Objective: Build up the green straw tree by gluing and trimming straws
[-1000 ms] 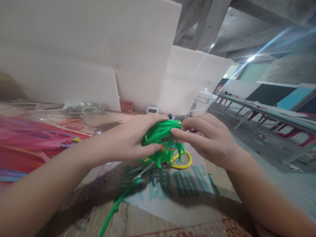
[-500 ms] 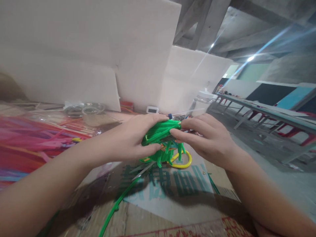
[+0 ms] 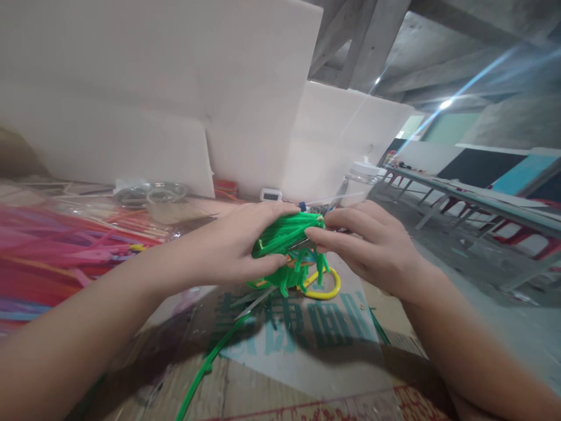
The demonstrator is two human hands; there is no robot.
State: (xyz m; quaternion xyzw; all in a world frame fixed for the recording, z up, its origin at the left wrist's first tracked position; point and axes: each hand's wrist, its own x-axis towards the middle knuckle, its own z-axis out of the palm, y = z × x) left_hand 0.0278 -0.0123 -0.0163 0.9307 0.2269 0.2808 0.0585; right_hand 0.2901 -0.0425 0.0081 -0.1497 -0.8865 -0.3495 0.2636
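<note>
The left hand (image 3: 236,240) curled round a bundle of fuzzy green pipe cleaners (image 3: 287,231) above the wooden worktop (image 3: 245,380); the right hand (image 3: 377,251) pinched a slim grey metal tool (image 3: 300,242) at its right end. The bundle looked light, springy and easily crushed, best gripped round its thick middle. Yellow-handled scissors (image 3: 326,296) lay beneath; the near side offered more room than the worktop's right edge.
</note>
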